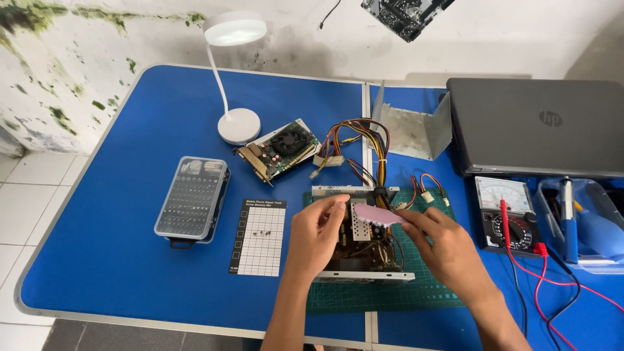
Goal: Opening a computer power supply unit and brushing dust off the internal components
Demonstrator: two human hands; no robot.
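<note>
Right hand (448,250) pinches the pink pad (380,215) over the open power supply (361,244); left hand (316,235) touches the pad's left end, fingers together

My right hand (448,250) pinches a thin pink pad (378,214) — soft-looking, matt. My left hand (316,235) rests on the open power supply (361,244), bare dull metal. Under it the green cutting mat (390,296) looks rubbery and matt; the blue table (130,247) is smooth. The bit case (193,198) is clear glossy plastic — the laptop (539,127) matt grey.
</note>
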